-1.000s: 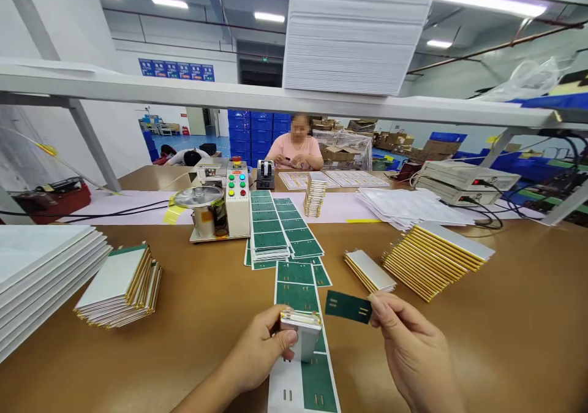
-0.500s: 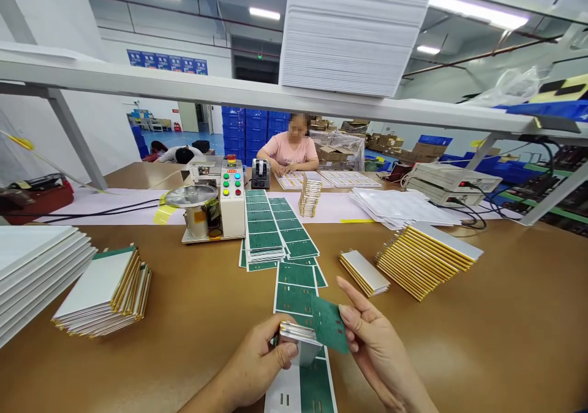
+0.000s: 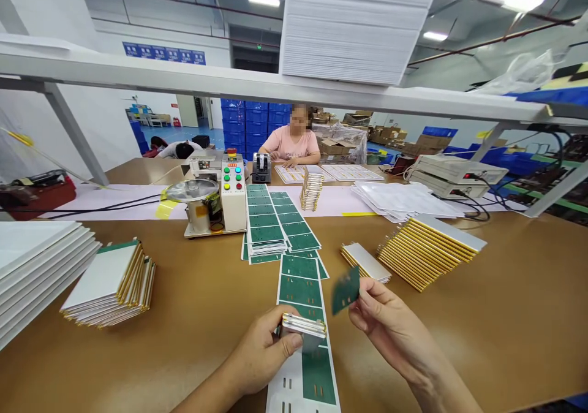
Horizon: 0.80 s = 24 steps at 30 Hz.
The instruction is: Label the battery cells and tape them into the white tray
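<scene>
Green slotted thin sheet [image 3: 346,290], pinched in our right hand [image 3: 390,324], has just swung right, leaving it apart from the silvery-white flat-slab stack [image 3: 304,326] our left hand [image 3: 264,355] grips.

A factory workshop. The broad brown table [image 3: 505,315] carries repeated parts in bulk: stacks of flat pieces [image 3: 427,253] with yellow edges and sheets of green labels [image 3: 264,217]. A small machine [image 3: 234,195] with coloured push buttons stands there too, and pale equipment boxes [image 3: 459,177] trail black cables [image 3: 498,195]. A metal shelf [image 3: 184,79] spans the table, bearing a thick white stack [image 3: 346,27]. Beyond, a person in a pink top [image 3: 291,146] sits facing this way, near piled blue crates [image 3: 256,130] and cardboard boxes [image 3: 340,149]. Strip lights [image 3: 263,0] hang overhead; a blue wall sign [image 3: 163,53] is too small to read. Farther left, someone else [image 3: 177,150] seems to be bent forward.
</scene>
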Tool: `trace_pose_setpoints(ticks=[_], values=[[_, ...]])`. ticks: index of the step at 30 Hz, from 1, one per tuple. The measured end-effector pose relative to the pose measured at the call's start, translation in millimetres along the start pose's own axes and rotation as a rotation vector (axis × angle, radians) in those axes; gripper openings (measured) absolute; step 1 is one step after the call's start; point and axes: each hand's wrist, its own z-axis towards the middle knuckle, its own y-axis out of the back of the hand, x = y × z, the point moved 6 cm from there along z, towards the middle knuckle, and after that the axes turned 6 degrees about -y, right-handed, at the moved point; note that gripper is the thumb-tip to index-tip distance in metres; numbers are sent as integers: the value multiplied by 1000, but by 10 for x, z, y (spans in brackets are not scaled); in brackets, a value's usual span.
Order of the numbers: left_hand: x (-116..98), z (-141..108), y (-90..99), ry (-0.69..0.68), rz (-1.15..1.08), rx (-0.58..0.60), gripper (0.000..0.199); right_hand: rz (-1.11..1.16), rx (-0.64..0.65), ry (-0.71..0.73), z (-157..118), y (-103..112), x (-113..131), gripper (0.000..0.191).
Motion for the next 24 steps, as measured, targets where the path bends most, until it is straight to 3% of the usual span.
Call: trace_pose_setpoints(ticks=[9,24], values=[[-97,19,-26,-83,-62,22,29,-243,147,-210,54,-352,-99,24],[-193,22,-29,-119,-55,30,26,-388,192,-263,169,-360,-143,20]])
